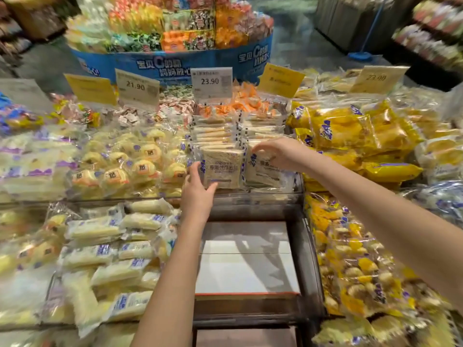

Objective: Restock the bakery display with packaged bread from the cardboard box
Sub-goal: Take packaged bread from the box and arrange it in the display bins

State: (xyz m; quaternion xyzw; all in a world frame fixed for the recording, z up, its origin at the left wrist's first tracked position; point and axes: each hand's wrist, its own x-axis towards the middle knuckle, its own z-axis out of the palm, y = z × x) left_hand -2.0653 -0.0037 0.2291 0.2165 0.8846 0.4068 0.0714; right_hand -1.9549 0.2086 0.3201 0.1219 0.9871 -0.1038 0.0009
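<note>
Bread pack [223, 169]: L hand [198, 194] fingers clamped on edge; R hand [273, 152] fingers pinch next pack [263, 172]; tag [211, 81] reads 23.90.

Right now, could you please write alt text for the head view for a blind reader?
Two bare hands hold packs of sliced bread in a crowded bakery display: the left hand grips the front left pack, the right hand pinches the front right pack. A 23.90 price tag stands behind.

Glossy clear plastic wraps the bread packs [222, 169]; the price cards [212, 82] look matt paper
</note>
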